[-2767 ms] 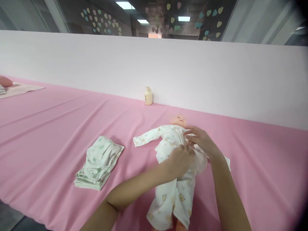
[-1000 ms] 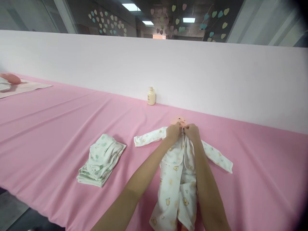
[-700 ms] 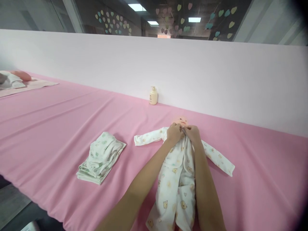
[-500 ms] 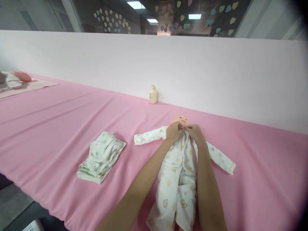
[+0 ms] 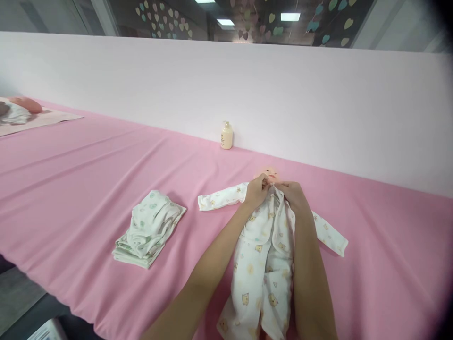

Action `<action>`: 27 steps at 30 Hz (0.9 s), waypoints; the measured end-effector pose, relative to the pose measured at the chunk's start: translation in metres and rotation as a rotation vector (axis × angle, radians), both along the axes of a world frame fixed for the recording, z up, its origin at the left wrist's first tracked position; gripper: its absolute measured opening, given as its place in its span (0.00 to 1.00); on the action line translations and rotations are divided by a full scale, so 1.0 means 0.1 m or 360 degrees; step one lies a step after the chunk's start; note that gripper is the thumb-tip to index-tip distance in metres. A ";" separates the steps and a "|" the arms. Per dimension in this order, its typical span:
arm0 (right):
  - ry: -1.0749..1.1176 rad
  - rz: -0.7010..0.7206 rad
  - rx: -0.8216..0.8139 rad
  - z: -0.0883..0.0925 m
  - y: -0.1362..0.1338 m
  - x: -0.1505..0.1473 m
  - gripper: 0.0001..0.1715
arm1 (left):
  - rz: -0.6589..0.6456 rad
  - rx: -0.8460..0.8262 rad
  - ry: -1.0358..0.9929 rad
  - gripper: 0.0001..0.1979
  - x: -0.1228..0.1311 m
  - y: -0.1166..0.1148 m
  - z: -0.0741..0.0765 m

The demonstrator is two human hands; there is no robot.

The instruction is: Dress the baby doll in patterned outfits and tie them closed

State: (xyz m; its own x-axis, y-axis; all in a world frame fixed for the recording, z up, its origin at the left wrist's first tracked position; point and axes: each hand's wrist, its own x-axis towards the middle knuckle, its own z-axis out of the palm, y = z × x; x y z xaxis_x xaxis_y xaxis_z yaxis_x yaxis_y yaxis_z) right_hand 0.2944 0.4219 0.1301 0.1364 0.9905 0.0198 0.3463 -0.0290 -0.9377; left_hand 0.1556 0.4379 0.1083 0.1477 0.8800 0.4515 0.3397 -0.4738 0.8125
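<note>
A baby doll (image 5: 269,174) lies on its back on a pink sheet, dressed in a white baby romper (image 5: 249,269) with a bear print. Both sleeves stretch out sideways, and the front hangs partly open below the neck. My left hand (image 5: 257,191) pinches the collar on one side, just under the doll's chin. Close beside it, my right hand (image 5: 292,194) pinches the other side of the collar. The fingertips nearly meet at the neckline; the fastening between them is too small to make out.
To the left rests a folded stack of white and green printed cloth (image 5: 148,229). A cream pump bottle (image 5: 227,136) stands against the white wall (image 5: 226,85). At the far left, another doll (image 5: 26,105) lies on a pale mat (image 5: 53,118). The pink sheet (image 5: 88,189) has a front edge at lower left.
Both hands stay at the collar with only slight finger movement. The whole view has shifted a little, and the right front of the romper sits slightly more raised.
</note>
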 end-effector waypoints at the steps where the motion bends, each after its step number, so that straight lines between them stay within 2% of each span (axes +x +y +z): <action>1: 0.0083 0.0007 -0.0026 0.02 -0.02 0.00 0.12 | 0.0011 0.0008 0.0018 0.05 0.00 0.00 0.00; 5: 0.0325 0.0058 -0.0197 0.08 -0.06 -0.04 0.07 | 0.0038 0.0064 0.0086 0.06 0.00 -0.01 0.00; 8: 0.0286 0.0086 -0.0266 0.08 -0.06 -0.06 0.06 | 0.0049 0.0106 0.0131 0.08 0.00 0.00 0.00; 11: 0.0108 0.0094 -0.0184 0.04 -0.03 -0.07 0.07 | 0.0010 0.0042 0.0052 0.11 0.00 0.00 0.01; 15: -0.0088 0.0077 -0.0103 0.01 -0.01 -0.09 0.07 | 0.0031 -0.0095 -0.0060 0.06 0.01 0.02 0.00; 19: -0.0218 0.0014 -0.0075 0.05 -0.02 -0.12 0.06 | 0.0016 -0.0033 -0.0003 0.09 0.01 0.00 0.00; 23: -0.0174 0.0029 -0.0089 0.07 -0.04 -0.13 0.04 | 0.0076 0.0076 -0.0039 0.14 0.00 -0.03 0.02; 27: -0.0119 0.0027 -0.0087 0.08 -0.04 -0.14 0.05 | 0.0059 0.0009 -0.0272 0.14 -0.01 -0.02 0.01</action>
State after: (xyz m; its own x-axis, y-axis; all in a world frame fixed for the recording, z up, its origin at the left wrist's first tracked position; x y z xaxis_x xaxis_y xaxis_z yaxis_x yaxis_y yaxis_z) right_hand 0.2808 0.4180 0.1379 0.1196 0.9925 -0.0249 0.4160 -0.0728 -0.9065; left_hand 0.1551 0.4362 0.1094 0.0358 0.8809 0.4720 0.2144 -0.4681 0.8573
